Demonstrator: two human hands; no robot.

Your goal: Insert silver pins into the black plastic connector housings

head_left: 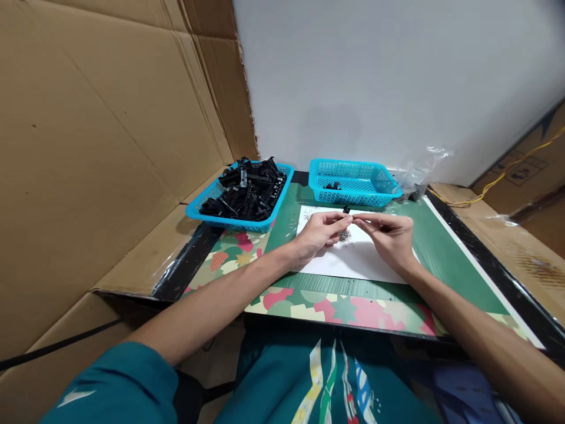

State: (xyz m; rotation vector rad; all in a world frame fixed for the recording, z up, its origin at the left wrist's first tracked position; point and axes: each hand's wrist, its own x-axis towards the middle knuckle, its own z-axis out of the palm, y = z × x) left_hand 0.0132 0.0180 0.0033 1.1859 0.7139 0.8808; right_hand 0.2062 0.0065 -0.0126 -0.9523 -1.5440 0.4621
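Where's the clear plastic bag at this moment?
In the head view, the clear plastic bag is at right of centre, just beside the right end of the sparsely filled blue basket, near the pale wall.

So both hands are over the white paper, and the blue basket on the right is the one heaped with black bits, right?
Not quite: the left basket is the one heaped with black bits; the right basket holds just a few. The head view shows it. The rest is right.
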